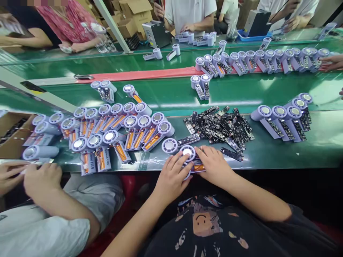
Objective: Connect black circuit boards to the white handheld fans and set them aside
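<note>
At the table's front edge, two light-purple handheld fans lie under my hands. Bent fingers of my left hand (175, 171) rest around the round head of one handheld fan (188, 152) and over a second head just below it. My right hand (214, 165) is closed about the handle side, where an orange battery (198, 167) shows in an uncovered handle. Its fingertips are partly hidden behind the upper fan. Touching distance to the left stands another fan head (169, 146). Behind my hands is a loose heap of black circuit boards (219, 126), with one single board (232, 154) lying nearer.
Rows of fans with orange batteries (144, 121) stand to the left, beside a co-worker's hands (43, 178). Fans with boards fitted (278, 112) stand at right. Beyond runs a green conveyor belt (160, 92) carrying more fans. Other people sit across it.
</note>
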`<state>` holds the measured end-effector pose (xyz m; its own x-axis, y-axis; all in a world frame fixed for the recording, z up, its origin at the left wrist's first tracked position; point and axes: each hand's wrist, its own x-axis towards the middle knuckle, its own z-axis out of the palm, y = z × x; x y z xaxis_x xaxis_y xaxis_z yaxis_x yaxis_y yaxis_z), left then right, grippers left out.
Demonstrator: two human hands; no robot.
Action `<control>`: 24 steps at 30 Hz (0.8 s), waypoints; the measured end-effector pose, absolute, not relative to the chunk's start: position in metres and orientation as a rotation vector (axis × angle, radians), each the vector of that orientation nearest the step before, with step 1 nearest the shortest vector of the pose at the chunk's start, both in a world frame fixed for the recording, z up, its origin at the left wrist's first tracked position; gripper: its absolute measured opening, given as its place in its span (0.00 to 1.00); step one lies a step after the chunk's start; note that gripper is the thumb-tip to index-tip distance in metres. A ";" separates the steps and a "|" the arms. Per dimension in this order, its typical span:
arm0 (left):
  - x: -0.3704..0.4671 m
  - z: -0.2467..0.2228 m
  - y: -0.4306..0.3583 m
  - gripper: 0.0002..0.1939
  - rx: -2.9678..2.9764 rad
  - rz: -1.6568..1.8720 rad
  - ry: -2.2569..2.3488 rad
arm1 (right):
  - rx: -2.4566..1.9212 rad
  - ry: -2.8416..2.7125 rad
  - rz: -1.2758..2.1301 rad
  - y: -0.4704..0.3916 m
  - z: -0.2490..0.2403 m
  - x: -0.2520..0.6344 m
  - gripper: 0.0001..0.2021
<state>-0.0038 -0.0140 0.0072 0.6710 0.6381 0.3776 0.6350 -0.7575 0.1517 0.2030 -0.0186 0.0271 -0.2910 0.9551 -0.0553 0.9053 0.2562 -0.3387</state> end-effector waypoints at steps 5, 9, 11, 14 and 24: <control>0.003 0.002 -0.003 0.15 2.838 0.691 1.115 | -1.708 -2.036 0.402 -0.002 0.033 0.247 0.28; 0.007 0.006 0.002 0.15 2.885 0.651 1.096 | -1.937 -1.936 0.152 0.025 0.024 0.267 0.19; 0.006 0.009 0.003 0.16 2.906 0.609 1.101 | -1.984 -1.999 0.061 0.035 0.019 0.266 0.17; 0.003 0.012 0.001 0.19 2.916 0.559 1.132 | -1.982 -2.021 0.005 0.043 0.018 0.261 0.12; -0.014 0.013 -0.034 0.10 2.521 0.961 0.934 | -1.711 -1.752 0.019 -0.002 0.041 0.274 0.14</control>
<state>-0.0137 -0.0335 0.0132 0.5686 0.6608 0.4899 0.4707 -0.7498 0.4651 0.2738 -0.0019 0.0412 0.0941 0.8894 0.4473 0.8796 0.1361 -0.4558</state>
